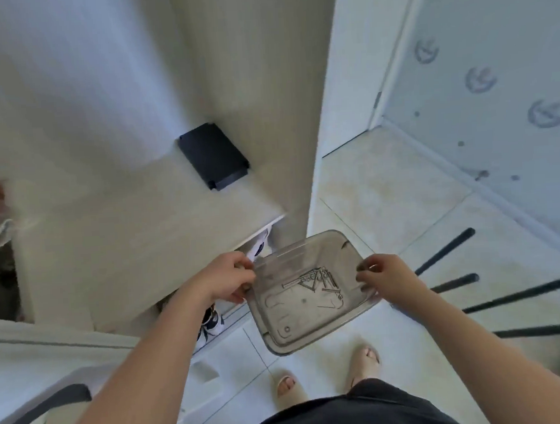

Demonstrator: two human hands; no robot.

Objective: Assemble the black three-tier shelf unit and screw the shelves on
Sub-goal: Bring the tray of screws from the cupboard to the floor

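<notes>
- Head view, looking straight down: both hands are out front with a clear tray (295, 322) held between them above the floor (385, 189).
- The left hand (230, 277) has its fingers curled over the tray's left edge. The right hand (388, 284) pinches the right edge, its fingertips blurred.
- In the tray sits a loose heap of screws (315, 280) and thin metal bits, too tangled and small to count.
- The shelves (213, 155) lie as a flat black stack on the pale counter (126, 237), close against the wall panel and well apart from the hands. How many are in the stack, I cannot tell.
- Four black poles (526, 291) lie fanned out on the floor to the right. Some ends are cut off by the frame edge and one runs behind the right arm.
- Shoes (210, 321) peek out below the counter, partly hidden by the left arm.
- Feet (287, 386) in open sandals show just below the tray in the frame.
- At the far left edge there is something reddish and crumpled, blurred beyond telling.
</notes>
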